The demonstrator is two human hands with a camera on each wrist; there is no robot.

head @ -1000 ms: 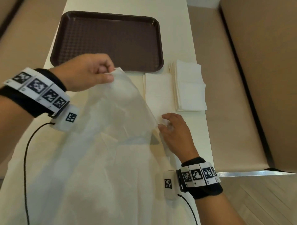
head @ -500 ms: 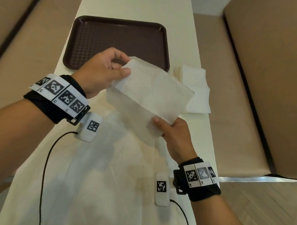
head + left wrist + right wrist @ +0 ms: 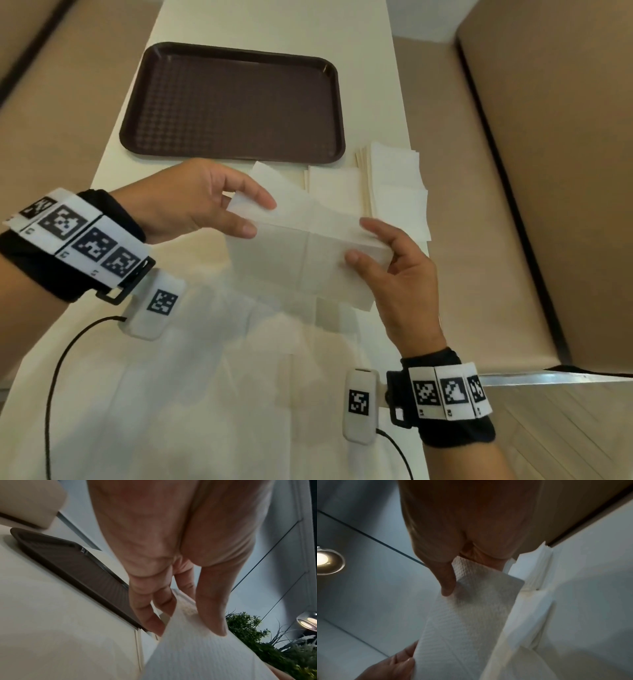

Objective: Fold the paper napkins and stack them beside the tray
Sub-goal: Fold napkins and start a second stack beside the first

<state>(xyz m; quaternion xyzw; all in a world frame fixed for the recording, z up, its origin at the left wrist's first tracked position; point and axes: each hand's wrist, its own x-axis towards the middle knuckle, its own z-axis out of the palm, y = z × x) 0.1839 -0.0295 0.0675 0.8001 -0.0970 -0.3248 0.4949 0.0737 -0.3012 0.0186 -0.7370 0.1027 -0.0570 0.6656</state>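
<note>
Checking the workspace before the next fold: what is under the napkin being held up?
Under the napkin lie more unfolded sheets spread on the table. What lies directly beneath it is hidden.

Each wrist wears a black band (image 3: 455,428) with white square-code tags (image 3: 448,390). A white camera box (image 3: 359,406) with one code sits at the band's 9 o'clock side, and a black cable (image 3: 397,452) leaves it.

we see the dark brown plastic tray (image 3: 233,102) at the far end of the long cream table (image 3: 274,20), with two stacks of folded white paper napkins (image 3: 394,185) just beside its near right corner. nearer to us, the left hand (image 3: 191,198) and right hand (image 3: 404,270) hold a white paper napkin (image 3: 301,253) between them above the table, the left hand at its left end and the right at its right. a thin white sheet (image 3: 205,394) lies on the table's near end, below the hands.
</note>
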